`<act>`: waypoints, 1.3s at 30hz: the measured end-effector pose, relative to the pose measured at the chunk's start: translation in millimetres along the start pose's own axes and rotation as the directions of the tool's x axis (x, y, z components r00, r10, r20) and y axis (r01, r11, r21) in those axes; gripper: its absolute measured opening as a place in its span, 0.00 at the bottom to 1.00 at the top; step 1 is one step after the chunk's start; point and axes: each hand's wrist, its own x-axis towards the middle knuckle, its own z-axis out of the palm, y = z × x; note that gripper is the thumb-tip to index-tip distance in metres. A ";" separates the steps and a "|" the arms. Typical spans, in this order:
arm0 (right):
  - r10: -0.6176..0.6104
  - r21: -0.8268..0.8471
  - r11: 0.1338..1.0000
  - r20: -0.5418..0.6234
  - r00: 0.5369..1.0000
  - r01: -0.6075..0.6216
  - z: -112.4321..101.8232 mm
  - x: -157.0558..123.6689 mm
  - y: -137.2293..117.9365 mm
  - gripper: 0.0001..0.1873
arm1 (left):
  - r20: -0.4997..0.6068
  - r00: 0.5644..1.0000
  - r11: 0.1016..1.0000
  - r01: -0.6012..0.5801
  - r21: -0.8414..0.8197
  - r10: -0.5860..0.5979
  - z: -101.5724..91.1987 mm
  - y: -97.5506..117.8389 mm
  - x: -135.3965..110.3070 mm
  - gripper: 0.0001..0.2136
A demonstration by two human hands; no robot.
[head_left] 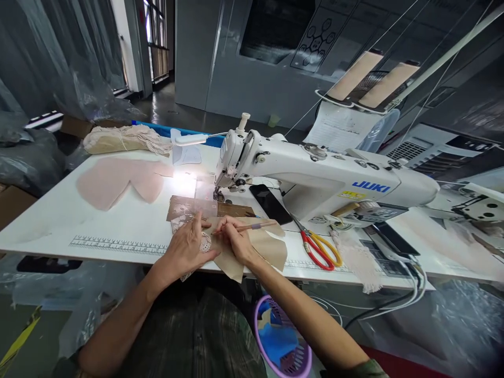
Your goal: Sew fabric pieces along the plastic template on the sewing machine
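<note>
My left hand [185,247] lies on the work with its fingers stretched out and thumb apart, pressing on a piece of cream lace [205,242]. Pinched in my right hand [235,240] is a slim, light brown pencil [258,226], its tip hidden by the fingers. Under that hand spreads a tan pattern piece [271,248], reaching over the table's front edge. Just beyond both hands lies a brown board [185,206] with clear plastic on it, close to the needle area of the white sewing machine [271,157].
Red-and-yellow-handled scissors [318,249] and a black phone [270,203] lie to the right. Pale pink fabric [118,181] and a tied lace bundle [122,139] rest on the left. A printed ruler [118,245] runs along the front edge. Below stands a purple basket [258,315].
</note>
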 end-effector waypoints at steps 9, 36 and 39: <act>-0.120 -0.017 0.993 -0.267 0.956 0.120 -53.0 0.8 -53.2 0.08 | -0.008 0.999 0.999 -0.034 -0.004 0.034 0.9 -2.8 -2.2 0.46; -0.006 -0.139 0.990 0.082 0.997 0.017 -7.1 -5.4 12.2 0.13 | 0.105 0.993 0.992 0.067 -0.110 -0.056 -10.0 2.8 -2.1 0.45; -0.019 -0.199 0.979 0.065 0.998 0.031 -9.3 -10.1 11.4 0.13 | 0.156 0.986 0.985 0.082 -0.153 -0.058 -15.5 0.9 -3.2 0.35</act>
